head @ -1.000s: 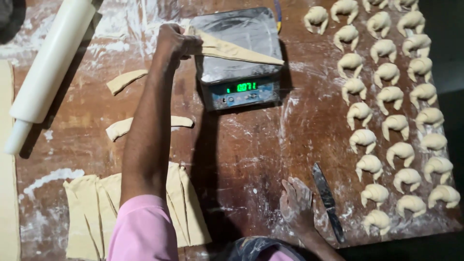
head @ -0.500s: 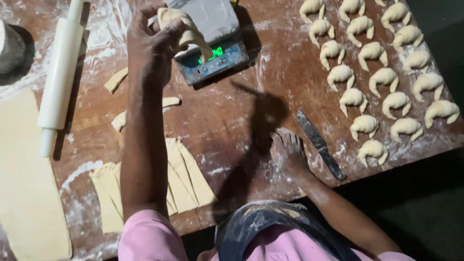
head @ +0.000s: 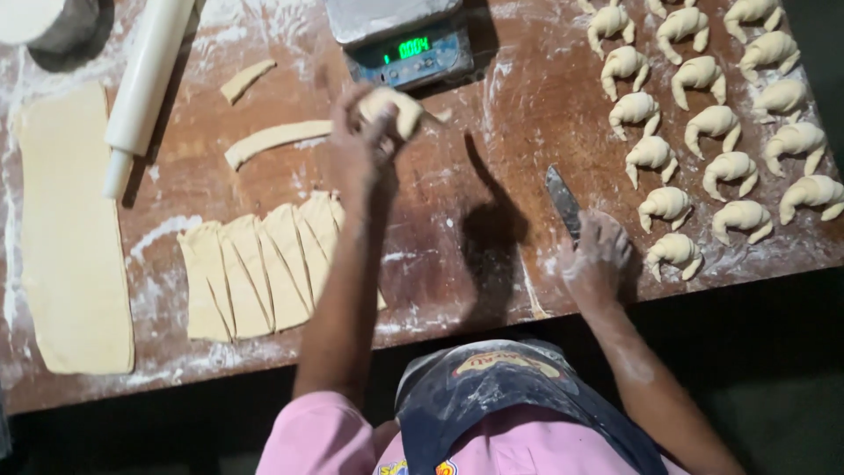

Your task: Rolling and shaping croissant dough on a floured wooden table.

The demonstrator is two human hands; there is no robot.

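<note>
The left hand (head: 365, 141) is raised over the table (head: 457, 255), its fingers pinched round a lump of dough (head: 394, 110) that looks partly rolled up, with a loose tip sticking out to the side. The right hand (head: 596, 255) lies flat on the table with fingers spread and holds nothing; a knife (head: 563, 202) lies just beyond its fingertips, and whether they touch the handle I cannot tell.

Just past the left hand stands a small scale (head: 400, 40) with a green lit display and a bare metal tray, nothing on it. Beside that hand, toward the person's left, lies a long dough strip (head: 277, 141), and a shorter scrap (head: 246, 79) farther out.

As for how far things have got: off to the right of the right hand, many shaped croissants (head: 703, 114) already sit in rows on the floured wood, so a good part of the shaping looks done. Under the left forearm a fan of cut dough triangles (head: 259, 268) waits unrolled, several of them, and well to the left a broad dough sheet (head: 75, 229) lies uncut beside a white rolling pin (head: 145, 84). I judge the work to be somewhere in the middle, with plenty of dough left.

The one container is a round tub (head: 53, 22) at the far left corner, its contents pale; what they are I cannot tell.
</note>
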